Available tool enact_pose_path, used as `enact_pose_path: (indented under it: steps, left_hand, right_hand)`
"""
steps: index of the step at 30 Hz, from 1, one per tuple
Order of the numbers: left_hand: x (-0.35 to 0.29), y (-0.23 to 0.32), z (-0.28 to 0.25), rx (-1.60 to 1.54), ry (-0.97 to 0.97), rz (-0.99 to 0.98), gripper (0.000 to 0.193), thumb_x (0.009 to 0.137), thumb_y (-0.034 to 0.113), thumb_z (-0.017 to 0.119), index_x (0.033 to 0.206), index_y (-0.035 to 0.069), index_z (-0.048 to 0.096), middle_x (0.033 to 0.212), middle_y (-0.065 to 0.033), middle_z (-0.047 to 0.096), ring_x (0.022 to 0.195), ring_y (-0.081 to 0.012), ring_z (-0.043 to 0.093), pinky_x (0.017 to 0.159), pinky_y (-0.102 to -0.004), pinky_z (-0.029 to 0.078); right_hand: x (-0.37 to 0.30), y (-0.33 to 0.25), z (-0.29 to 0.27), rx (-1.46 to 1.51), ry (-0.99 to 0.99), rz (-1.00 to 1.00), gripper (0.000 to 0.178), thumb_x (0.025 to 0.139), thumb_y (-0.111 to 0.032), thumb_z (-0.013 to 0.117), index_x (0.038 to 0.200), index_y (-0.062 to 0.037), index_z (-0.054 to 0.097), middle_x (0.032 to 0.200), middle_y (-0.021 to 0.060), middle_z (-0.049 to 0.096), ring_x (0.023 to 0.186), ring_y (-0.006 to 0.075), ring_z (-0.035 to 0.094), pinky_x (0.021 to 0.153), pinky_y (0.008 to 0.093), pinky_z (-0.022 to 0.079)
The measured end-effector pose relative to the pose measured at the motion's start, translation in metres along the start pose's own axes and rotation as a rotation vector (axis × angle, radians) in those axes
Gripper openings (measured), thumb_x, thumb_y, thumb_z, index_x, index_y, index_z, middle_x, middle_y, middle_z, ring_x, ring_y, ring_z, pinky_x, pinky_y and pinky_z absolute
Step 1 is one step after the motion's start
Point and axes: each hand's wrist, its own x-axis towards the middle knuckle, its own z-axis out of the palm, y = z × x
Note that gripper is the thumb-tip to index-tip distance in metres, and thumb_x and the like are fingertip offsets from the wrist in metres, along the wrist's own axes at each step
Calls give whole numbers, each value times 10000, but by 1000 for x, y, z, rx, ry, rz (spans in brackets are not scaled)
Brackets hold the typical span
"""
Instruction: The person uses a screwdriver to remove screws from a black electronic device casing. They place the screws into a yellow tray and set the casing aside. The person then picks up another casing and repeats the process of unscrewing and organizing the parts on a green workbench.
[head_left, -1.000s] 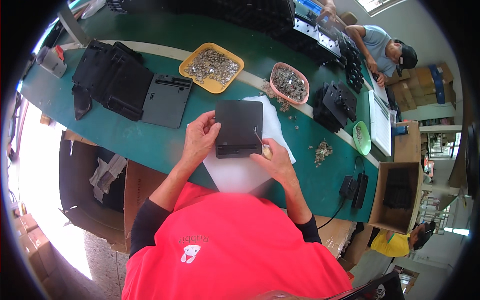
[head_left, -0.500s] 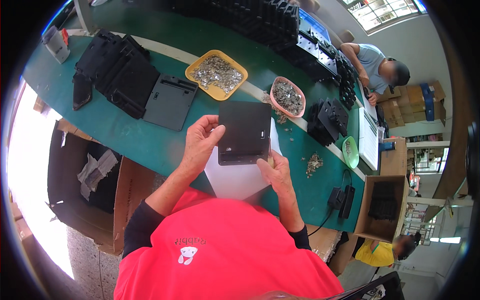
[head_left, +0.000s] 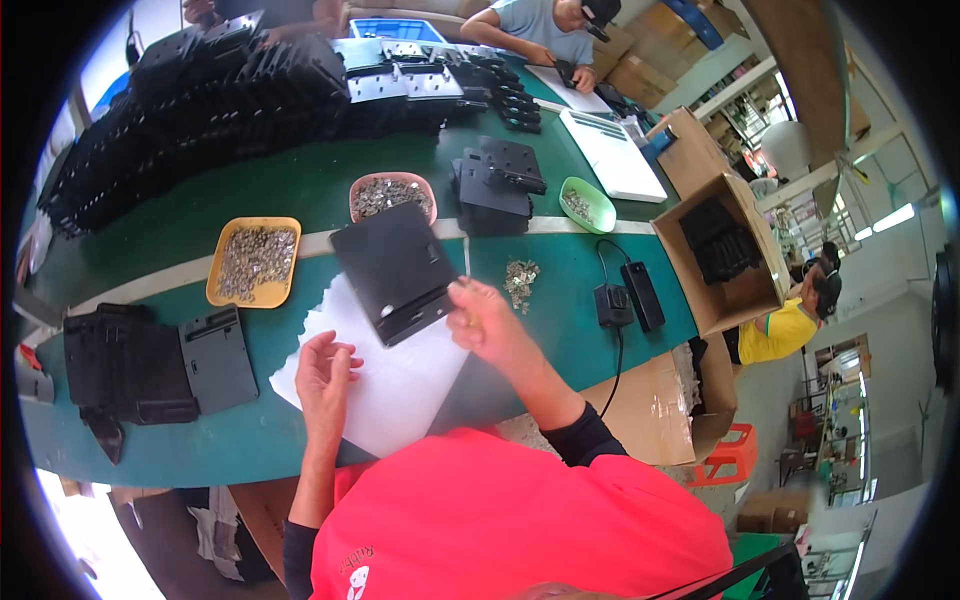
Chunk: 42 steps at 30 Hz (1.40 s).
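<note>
A flat black plastic panel (head_left: pixel 392 265) with a slotted strip along its near edge is gripped at its near right corner by my right hand (head_left: pixel 492 325). It hangs tilted over a white sheet of paper (head_left: pixel 400 400) on the green table. My left hand (head_left: pixel 328 375) is apart from the panel, fingers loosely spread above the paper's left side, holding nothing. Beyond the panel is a pink tray (head_left: pixel 432 196) of small metal parts. A yellow tray (head_left: pixel 212 285) of similar parts stands to its left. Similar parts lie in a loose pile (head_left: pixel 520 285) right of my right hand.
Black panels (head_left: pixel 130 365) lie at left; another stack (head_left: pixel 495 190) stands beyond the paper. Long rows of black parts (head_left: pixel 200 110) fill the far left. A green bowl (head_left: pixel 600 210), black adapters (head_left: pixel 613 305) with a cable, and a cardboard box (head_left: pixel 725 300) are right. A co-worker (head_left: pixel 555 40) sits opposite.
My left hand has let go of the panel and moved away from it. My right hand keeps hold and has tilted the panel. The view has swung to the right.
</note>
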Motion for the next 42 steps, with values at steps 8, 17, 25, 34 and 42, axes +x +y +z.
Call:
enact_pose_path:
  steps: [8, 17, 25, 34, 42]
  left_hand:
    - [-6, -15, 2, 363, -16, 97, 226, 910, 63, 609, 1119, -22, 597, 941, -93, 669, 855, -140, 635, 778, -263, 510]
    - [1, -5, 4, 442, -88, 52, 196, 888, 67, 632, 1063, -21, 625, 901, -84, 673, 793, -135, 628, 735, -263, 510]
    - [13, 12, 5, 577, -187, 42, 243, 853, 56, 657, 1084, -5, 615, 982, -104, 657, 769, -155, 627, 674, -278, 513]
    - [60, 135, 101, 999, -268, 958, 594, 802, 122, 708, 1338, 13, 476, 1373, -215, 476, 1185, -374, 523, 978, -406, 438]
    - [77, 95, 95, 637, -759, 30, 231, 919, 192, 626, 937, -38, 614, 734, -42, 560, 714, -80, 491, 622, -268, 433]
  right_hand:
    - [-7, -59, -42, -31, 149, -255, 190, 922, -261, 640, 835, -190, 487, 606, -30, 461, 399, 53, 356, 348, 215, 248]
    - [-8, -110, -32, -165, 267, -529, 165, 886, -213, 670, 888, -132, 526, 576, -18, 443, 379, 62, 368, 327, 218, 224]
    - [22, -216, -66, -564, 248, -489, 229, 879, -281, 694, 880, -114, 539, 599, 4, 530, 373, 43, 361, 330, 205, 247]
    - [-5, -185, -6, -1564, -513, -398, 353, 771, -270, 735, 962, 24, 697, 642, 64, 620, 610, 147, 581, 565, 320, 467]
    - [32, -179, -49, -1324, -250, -648, 331, 805, -303, 718, 861, 23, 703, 570, 19, 567, 531, 70, 502, 509, 273, 423]
